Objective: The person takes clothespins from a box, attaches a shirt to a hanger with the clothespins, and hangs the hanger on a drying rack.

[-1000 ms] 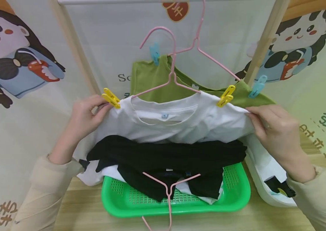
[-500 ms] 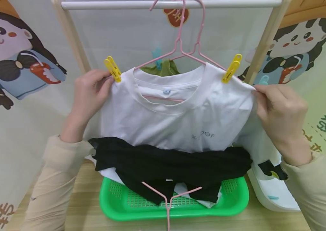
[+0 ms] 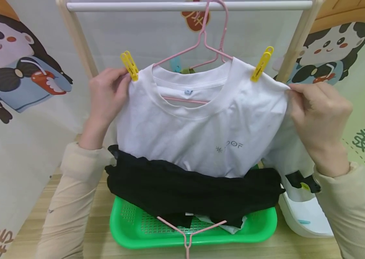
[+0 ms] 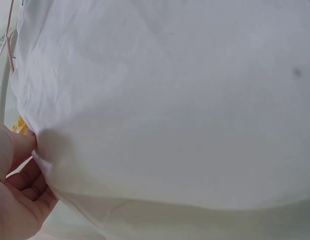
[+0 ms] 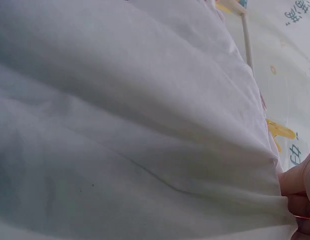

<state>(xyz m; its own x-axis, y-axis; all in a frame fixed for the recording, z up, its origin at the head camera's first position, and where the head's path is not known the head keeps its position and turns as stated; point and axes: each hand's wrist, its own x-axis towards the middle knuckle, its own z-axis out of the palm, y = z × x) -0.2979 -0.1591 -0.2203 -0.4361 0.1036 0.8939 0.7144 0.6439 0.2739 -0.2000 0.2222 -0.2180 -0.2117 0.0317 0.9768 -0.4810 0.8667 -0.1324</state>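
Note:
A white T-shirt (image 3: 176, 133) hangs on a pink wire hanger (image 3: 182, 50) in the head view. Yellow clothespins clip each shoulder, one on the left (image 3: 129, 66) and one on the right (image 3: 262, 64). My left hand (image 3: 108, 95) pinches the shirt's left shoulder beside its clothespin. With thumb and fingers, my right hand (image 3: 321, 117) pinches the shirt at the right shoulder end. The hanger's hook is at the white rail (image 3: 121, 6); whether it bears on the rail is hard to tell. In both wrist views the shirt's cloth fills most of the picture.
Behind the shirt hangs another pink hanger with a blue clothespin (image 3: 175, 64). Black clothing (image 3: 195, 190) lies over a green basket (image 3: 153, 242), with a further pink hanger (image 3: 185, 237) in front. At right stands a white bin (image 3: 315, 216) holding a small blue item.
Both hands have raised the white T-shirt on its hanger, bringing the hook from below the rail up to it. The shirt now hides most of the green garment behind.

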